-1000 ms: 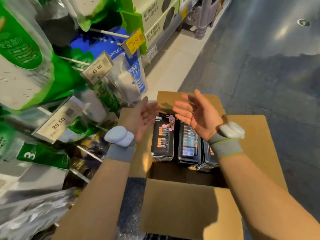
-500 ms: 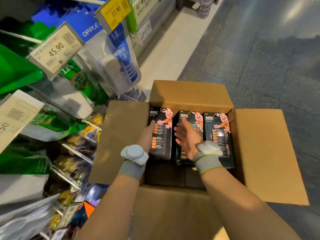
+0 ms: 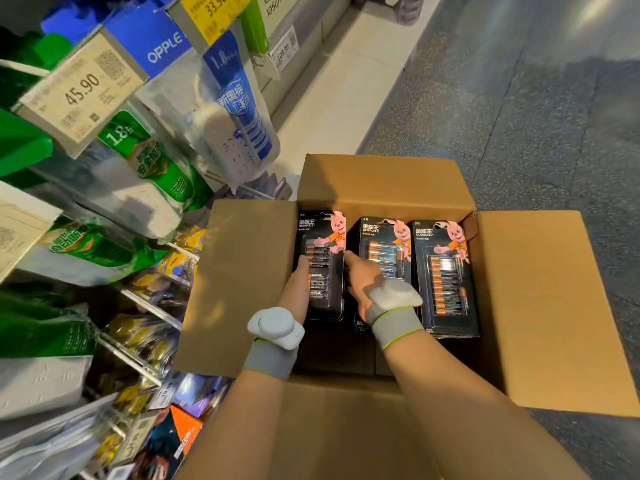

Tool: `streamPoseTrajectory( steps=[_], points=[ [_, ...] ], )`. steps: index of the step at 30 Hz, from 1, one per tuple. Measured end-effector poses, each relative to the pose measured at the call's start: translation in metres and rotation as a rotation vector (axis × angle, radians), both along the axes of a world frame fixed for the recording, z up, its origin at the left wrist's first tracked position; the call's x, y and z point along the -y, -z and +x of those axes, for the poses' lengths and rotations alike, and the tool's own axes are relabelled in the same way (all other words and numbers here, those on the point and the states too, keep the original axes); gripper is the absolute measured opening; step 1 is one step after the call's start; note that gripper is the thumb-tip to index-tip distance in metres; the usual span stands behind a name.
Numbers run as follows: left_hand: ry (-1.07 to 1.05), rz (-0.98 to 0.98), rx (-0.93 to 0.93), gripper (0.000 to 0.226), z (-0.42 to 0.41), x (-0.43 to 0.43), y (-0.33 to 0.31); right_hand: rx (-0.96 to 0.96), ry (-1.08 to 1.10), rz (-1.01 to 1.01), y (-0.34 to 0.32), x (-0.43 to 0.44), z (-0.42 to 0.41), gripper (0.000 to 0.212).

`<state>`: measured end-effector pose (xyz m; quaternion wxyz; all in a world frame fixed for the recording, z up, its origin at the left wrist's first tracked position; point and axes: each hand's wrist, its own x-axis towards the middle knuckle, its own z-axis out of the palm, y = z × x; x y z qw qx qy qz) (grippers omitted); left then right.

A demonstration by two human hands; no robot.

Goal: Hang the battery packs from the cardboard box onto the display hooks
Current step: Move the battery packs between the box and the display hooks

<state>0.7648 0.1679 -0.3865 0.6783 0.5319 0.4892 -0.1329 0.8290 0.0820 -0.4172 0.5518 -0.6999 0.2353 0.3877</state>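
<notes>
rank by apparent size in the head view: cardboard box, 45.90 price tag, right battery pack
1. cardboard box
2. 45.90 price tag and right battery pack look alike; the tag is nearer the camera, so unranked

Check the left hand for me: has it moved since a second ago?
Yes. The left hand has dropped from above the cardboard box down into it, and its thumb now lies on the left battery pack.

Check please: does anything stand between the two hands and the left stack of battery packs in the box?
Nothing visible does. The cardboard box is open; the left hand touches the left edge of the left battery stack, the right hand its right edge.
</notes>
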Motion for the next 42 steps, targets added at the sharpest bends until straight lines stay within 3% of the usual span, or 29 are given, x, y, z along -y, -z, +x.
streamPoseTrajectory(
  steps=[6,9,11,16,17,20,21,26,30,34,42],
  points=[
    [-0.068,0.041,0.007,0.057,-0.005,0.000,0.013,0.185,-0.202,-0.164,0.002,-0.012,-0.002,0.014],
    [0.050,0.028,-0.008,0.040,-0.004,-0.004,0.012,0.189,-0.155,-0.100,0.002,-0.011,-0.003,0.014],
    [0.145,0.075,-0.040,0.056,-0.007,-0.004,0.018,0.193,-0.086,-0.070,-0.001,-0.004,-0.006,0.015],
    [0.133,0.211,-0.017,0.093,-0.005,-0.003,0.017,0.162,0.051,0.078,-0.024,0.020,-0.009,0.014],
    [0.113,0.228,-0.003,0.092,-0.003,-0.005,0.016,0.152,0.061,0.133,-0.028,0.024,-0.009,0.013],
    [0.090,0.169,0.123,0.035,-0.003,-0.015,0.002,0.119,0.030,0.278,-0.036,0.028,-0.010,0.015],
    [0.100,0.121,0.149,0.026,-0.005,-0.019,-0.002,0.114,0.007,0.295,-0.037,0.028,-0.011,0.015],
    [0.055,0.108,0.177,0.024,-0.012,-0.034,-0.009,0.078,0.009,0.278,-0.036,0.013,-0.011,0.021],
    [-0.015,0.202,0.175,0.024,-0.014,-0.036,-0.010,0.248,-0.135,-0.041,-0.023,-0.005,-0.007,0.021],
    [-0.033,0.253,0.168,0.023,-0.018,-0.042,-0.009,0.203,-0.339,-0.228,-0.017,-0.009,-0.003,0.046],
    [-0.081,0.339,0.143,0.023,-0.023,-0.047,-0.005,0.234,-0.240,-0.381,-0.009,-0.021,-0.012,0.041]
  ],
)
